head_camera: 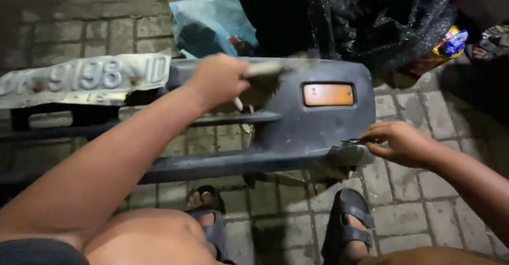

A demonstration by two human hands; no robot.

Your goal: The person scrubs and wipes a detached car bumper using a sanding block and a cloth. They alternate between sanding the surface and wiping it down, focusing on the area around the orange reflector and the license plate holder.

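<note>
Both hands work a grey bumper (313,132): left hand (220,79) clenches a blurred tool (265,70), right hand (400,143) pinches its cracked edge, which could cut fingers or split.

Outdoor repair spot: paving bricks (408,217), car bumper (313,132), black bags (371,15).

I count one dark grey plastic car bumper (313,132), carrying one orange rectangular reflector (328,94). One bent, pale metal number plate (85,79) hangs at its left end. I see two hands, my left hand (220,79) and right hand (403,143), and one blurred pale tool (265,70) in the left. Two black sandals (347,217) sit below. Behind: one black plastic sack (371,15), one light blue bag (212,23), and one colourful snack wrapper (450,43).
</note>
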